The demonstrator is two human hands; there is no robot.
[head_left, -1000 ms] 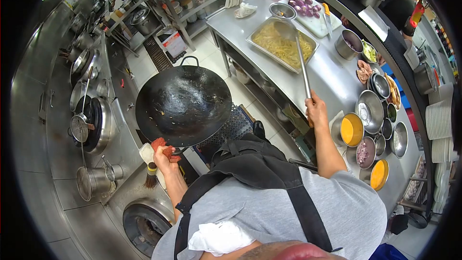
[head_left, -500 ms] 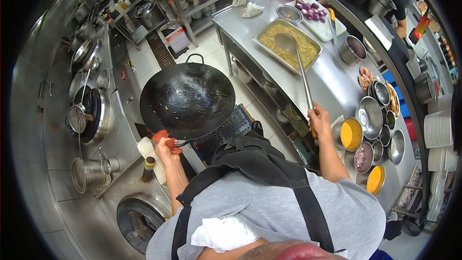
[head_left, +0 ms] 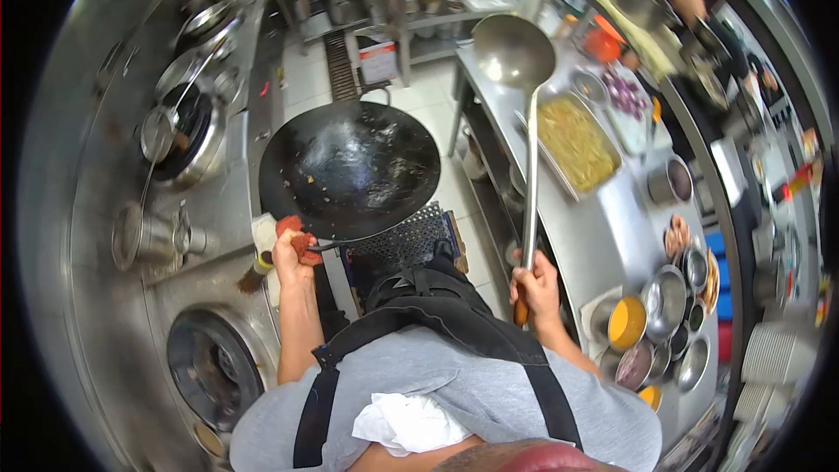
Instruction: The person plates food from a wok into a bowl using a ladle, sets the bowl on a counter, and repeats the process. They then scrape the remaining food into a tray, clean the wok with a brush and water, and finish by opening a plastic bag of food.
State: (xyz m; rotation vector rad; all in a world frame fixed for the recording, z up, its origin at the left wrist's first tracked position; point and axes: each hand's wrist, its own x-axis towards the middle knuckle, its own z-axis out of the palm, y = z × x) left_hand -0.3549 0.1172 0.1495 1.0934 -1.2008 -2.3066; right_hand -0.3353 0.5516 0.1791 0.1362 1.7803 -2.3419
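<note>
No text, label or number is legible here.

There is one wok [head_left: 350,170], one ladle [head_left: 532,157], one red cloth [head_left: 306,250].

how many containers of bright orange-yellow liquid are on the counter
2: one container to the right of the right hand, the other container near the grey sleeve, only partly visible. More could be hidden.

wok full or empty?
Nearly empty: the wok shows mostly bare, shiny dark metal inside, with only a few small food bits scattered across it.
</note>
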